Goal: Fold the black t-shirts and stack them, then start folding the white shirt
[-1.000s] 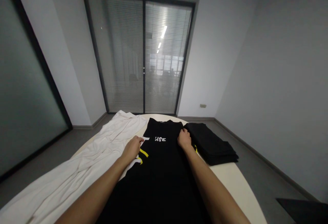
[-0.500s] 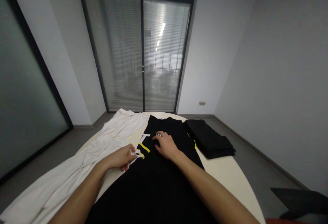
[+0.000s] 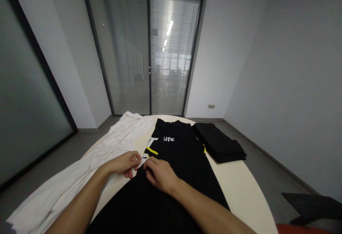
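A black shirt with white lettering and yellow stripes lies lengthwise on the round white table. My left hand is at the shirt's left edge, fingers curled and pinching the white and yellow folded-in sleeve part. My right hand rests on the black cloth just beside it, fingers bent and pressing the fabric near the same edge. The two hands almost touch.
A long white cloth lies rumpled along the table's left side. A folded stack of black clothes sits at the table's far right. Glass doors with blinds stand behind the table. A dark object is at the lower right.
My right hand has come from the shirt's right shoulder across the chest to the left edge, close to my left hand. My left hand drew back a little along that edge.
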`<state>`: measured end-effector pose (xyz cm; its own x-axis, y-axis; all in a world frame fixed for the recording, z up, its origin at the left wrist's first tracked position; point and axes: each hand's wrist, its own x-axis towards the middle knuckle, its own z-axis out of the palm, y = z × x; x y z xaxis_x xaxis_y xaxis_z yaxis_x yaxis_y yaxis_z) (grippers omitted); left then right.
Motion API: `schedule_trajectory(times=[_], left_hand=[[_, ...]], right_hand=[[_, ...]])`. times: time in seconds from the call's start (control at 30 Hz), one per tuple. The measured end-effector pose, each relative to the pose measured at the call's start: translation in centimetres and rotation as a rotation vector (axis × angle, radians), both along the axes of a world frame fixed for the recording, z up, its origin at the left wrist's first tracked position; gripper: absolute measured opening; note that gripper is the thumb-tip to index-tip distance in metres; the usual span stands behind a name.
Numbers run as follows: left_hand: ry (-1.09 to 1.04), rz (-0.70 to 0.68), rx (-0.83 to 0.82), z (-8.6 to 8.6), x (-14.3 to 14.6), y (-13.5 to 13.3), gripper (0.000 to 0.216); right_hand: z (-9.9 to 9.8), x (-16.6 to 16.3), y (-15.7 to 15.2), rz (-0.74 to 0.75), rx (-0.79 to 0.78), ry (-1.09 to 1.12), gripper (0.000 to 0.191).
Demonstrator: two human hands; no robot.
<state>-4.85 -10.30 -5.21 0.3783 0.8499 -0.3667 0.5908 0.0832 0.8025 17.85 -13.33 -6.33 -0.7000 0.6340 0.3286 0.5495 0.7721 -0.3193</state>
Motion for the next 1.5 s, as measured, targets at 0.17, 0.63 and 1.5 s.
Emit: schedule_trajectory(times=[0.17,0.63,1.5], left_hand=[[0.06,0.007,0.091,0.1,0.8,-0.2,0.043],[0.052,0.002,0.196,-1.2,0.9,0.1,0.044],[0.123,0.136,0.143,-0.8,1.7,0.3,0.035]], right_hand=[[0.7,1.8,-0.2,-0.042,-0.009,-0.027,0.021],[1.2,-0.2,-1.6,0.331,0.147,-0.124,0.02],[-1.5,1.1,-7.6,0.699,0.06,-0.161,0.029]])
